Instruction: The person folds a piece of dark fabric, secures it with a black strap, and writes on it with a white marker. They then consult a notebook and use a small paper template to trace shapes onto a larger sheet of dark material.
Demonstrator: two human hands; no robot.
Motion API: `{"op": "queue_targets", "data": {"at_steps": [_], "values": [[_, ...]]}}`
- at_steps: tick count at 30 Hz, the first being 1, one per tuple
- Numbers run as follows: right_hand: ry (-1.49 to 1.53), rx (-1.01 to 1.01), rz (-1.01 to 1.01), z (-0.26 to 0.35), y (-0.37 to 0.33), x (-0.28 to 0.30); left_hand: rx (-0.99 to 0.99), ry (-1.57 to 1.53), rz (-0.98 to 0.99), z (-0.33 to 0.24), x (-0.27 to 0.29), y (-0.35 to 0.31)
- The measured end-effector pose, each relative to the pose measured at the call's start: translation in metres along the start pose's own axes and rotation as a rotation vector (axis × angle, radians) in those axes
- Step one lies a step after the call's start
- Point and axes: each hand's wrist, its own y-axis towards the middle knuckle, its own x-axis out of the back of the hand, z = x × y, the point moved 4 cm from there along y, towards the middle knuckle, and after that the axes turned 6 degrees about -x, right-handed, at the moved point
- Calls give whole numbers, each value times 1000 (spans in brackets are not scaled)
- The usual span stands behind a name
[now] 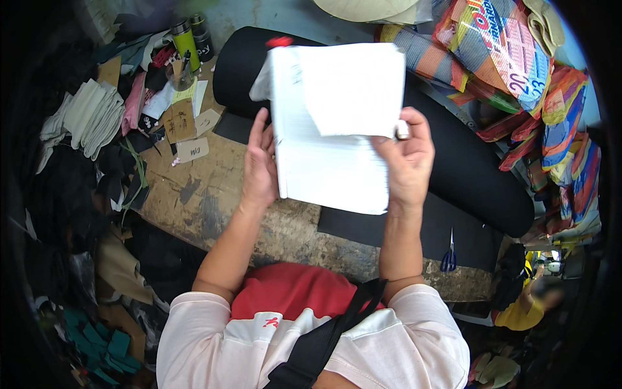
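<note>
A notebook [324, 170] with lined white pages is held up open over the worktable. A smaller white sheet [359, 87] lies over its upper right part, possibly a folded page. My left hand [260, 165] supports the notebook along its left edge, the fingers partly behind it. At the right edge my right hand [411, 155] grips the notebook, thumb in front near the sheet's lower corner. A small white piece [402, 129] shows between the right fingers; its kind I cannot make out. Something red [280, 41] shows at the notebook's upper left corner.
Behind the notebook lies a thick roll of black fabric [453, 155] across the worn wooden table [188, 201]. Blue-handled scissors [448, 259] rest at the right. Folded pale cloth [91, 120], card tags [192, 150] and a green bottle [185, 45] stand left. Colourful sacks [499, 58] fill the far right.
</note>
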Motion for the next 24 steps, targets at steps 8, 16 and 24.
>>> {"op": "queue_targets", "data": {"at_steps": [8,16,24], "values": [[264,-119,-37,19,0,44,573,-271,38,51,12,6],[13,-48,-165,53,-13,99,154,-108,114,-39,-9,23],[-219,-30,-281,45,-32,109,118,66,46,-64,-13,12]]}}
